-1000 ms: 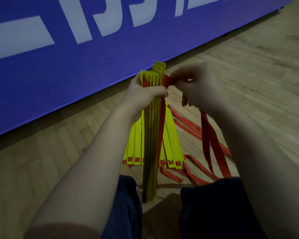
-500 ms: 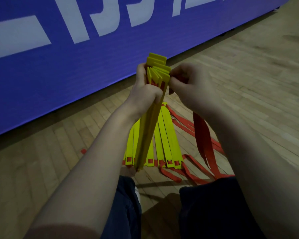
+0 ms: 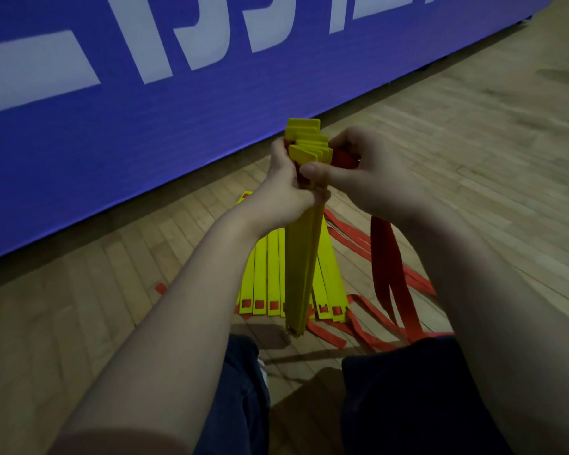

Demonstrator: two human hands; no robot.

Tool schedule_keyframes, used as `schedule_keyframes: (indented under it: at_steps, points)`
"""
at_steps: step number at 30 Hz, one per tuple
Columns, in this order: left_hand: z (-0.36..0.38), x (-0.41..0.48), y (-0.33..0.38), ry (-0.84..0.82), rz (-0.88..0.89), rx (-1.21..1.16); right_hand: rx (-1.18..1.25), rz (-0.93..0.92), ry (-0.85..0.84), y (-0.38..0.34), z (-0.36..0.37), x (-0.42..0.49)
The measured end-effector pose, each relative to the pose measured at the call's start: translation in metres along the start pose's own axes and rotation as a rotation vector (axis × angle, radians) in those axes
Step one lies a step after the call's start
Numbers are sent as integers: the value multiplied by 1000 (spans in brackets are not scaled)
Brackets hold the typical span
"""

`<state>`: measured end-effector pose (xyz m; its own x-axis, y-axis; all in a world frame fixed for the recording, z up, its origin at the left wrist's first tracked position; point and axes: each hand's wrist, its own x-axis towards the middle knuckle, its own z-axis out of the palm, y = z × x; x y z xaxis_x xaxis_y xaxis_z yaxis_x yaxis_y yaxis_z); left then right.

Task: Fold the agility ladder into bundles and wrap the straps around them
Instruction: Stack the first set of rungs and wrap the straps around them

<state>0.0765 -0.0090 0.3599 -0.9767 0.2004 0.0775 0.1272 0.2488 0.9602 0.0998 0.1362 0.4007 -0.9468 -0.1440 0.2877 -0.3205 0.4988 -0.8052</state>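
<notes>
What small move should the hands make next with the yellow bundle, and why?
Probably the right hand should draw the red strap around the bundle: the left hand grips it together, while the strap hangs loose below, not yet wrapped.

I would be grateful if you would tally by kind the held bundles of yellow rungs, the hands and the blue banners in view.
Bundle of yellow rungs, held: 1
Hands: 2, the left hand gripping it, the right hand pinching the red strap
Blue banner: 1
Total: 4
</notes>
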Motion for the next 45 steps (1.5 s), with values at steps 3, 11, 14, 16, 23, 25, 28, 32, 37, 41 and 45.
schedule_keyframes:
  at_steps: [3,11,14,16,23,25,28,32,37,41,45]
  points:
    - [1,-1,3,138,82,116,-51,-42,-16,1,-3,1]
    - [14,-8,10,491,240,198,213,17,-49,-3,5,5]
    - [26,-11,2,537,263,251,132,34,-10,-7,10,2]
    - [30,-10,5,548,313,205,99,11,36,-8,9,3]
    - [20,-23,15,263,361,189,121,-51,93,5,-7,1]
    - [21,-20,6,164,365,265,142,-27,61,8,-14,1]
    - [10,-22,13,33,265,-100,223,3,-53,11,-24,1]
    - [0,-20,9,-4,192,-294,294,-11,-102,11,-29,-1]
    - [-1,-16,12,-221,132,-302,378,-36,-141,7,-34,-2]
    - [3,-24,19,-380,133,-219,498,-50,-284,9,-38,-4]
    - [10,-26,28,-373,177,-151,585,-57,-314,6,-41,-4]
